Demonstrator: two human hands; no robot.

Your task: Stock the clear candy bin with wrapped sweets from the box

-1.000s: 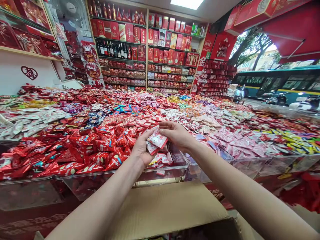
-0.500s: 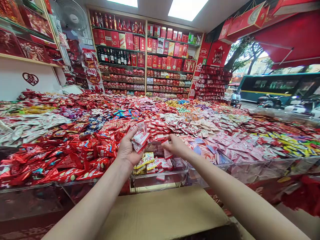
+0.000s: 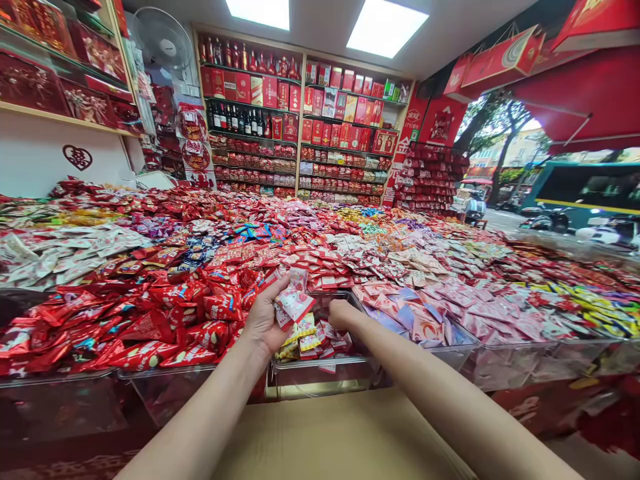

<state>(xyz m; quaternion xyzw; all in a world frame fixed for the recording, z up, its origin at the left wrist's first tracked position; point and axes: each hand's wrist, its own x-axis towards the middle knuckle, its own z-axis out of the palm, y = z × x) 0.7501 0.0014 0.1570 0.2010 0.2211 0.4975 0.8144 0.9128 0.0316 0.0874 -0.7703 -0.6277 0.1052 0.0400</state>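
Several pink and white candy packets (image 3: 296, 304) are gripped in my left hand (image 3: 266, 319), thumb on top, above the left side of a clear plastic bin (image 3: 325, 362). My right hand (image 3: 345, 315) reaches down into the same bin at its right side; its fingers are bent and mostly hidden, and what they hold cannot be made out. Inside the bin, yellow and white packets (image 3: 307, 331) lie beside red and pink packets (image 3: 331, 347).
Red candy packets (image 3: 175, 300) are heaped on the left, pink packets (image 3: 475, 300) on the right. A cardboard box (image 3: 340, 433) stands below the bins. Shelves of bottles and red boxes (image 3: 345, 103) line the back wall. A bus (image 3: 585, 190) shows outside.
My right hand has moved down into the bin, and the packet it held is out of sight. My left hand keeps its packets. The view has shifted slightly.
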